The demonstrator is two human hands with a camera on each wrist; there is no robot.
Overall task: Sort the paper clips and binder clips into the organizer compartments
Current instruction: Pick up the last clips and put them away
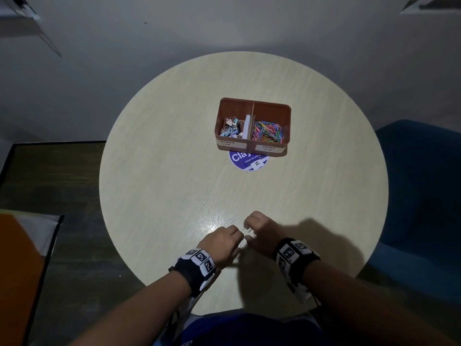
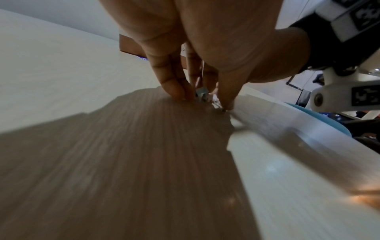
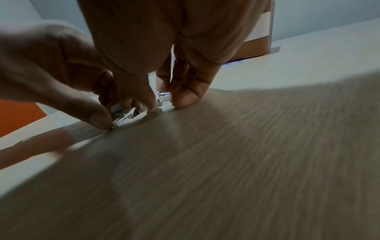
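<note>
A brown two-part organizer stands at the table's middle. Its left part, labelled binder clip, holds binder clips. Its right part holds coloured paper clips. Both hands work close together near the front edge. My left hand pinches a small pale blue binder clip against the tabletop. My right hand pinches another small silvery clip, whose kind I cannot tell. A bare silver paper clip lies just left of the hands.
The round pale wood table carries a purple round sticker in front of the organizer. A blue chair stands at the right. An orange surface lies low at the left.
</note>
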